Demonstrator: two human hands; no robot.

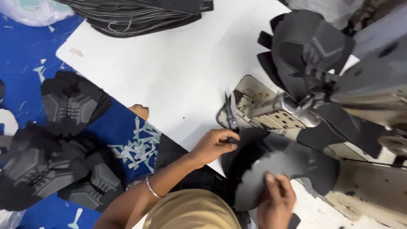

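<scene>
Seen from above my head, going left to right: at the far left, on a blue floor (25, 51) littered with pale offcuts (137, 146), lie loose heaps of black moulded shoe-upper pieces (55, 157). A white desk (178, 63) runs diagonally across the middle, and a stack of flat black cut pieces (144, 15) sits at its far edge. My left hand (214, 146) reaches in from the lower middle, a thin silver bangle (151, 188) on the wrist. Its grip is closed around the handles of a small pair of scissors (231, 113), whose blades point away from me and stand slightly parted, just above the edge of the black fabric piece (271, 165). That fabric piece lies on the near part of the desk, in front of the sewing machine (296, 112), with a greyish curved face turned up. My right hand (275, 199) is at the bottom, right of the left one, its grip pinching the fabric's near edge between thumb and fingers. Further right, the machine's worn metal bed and arm carry more black moulded pieces (309, 46) bunched at the needle area, and the machine body fills the right edge.
</scene>
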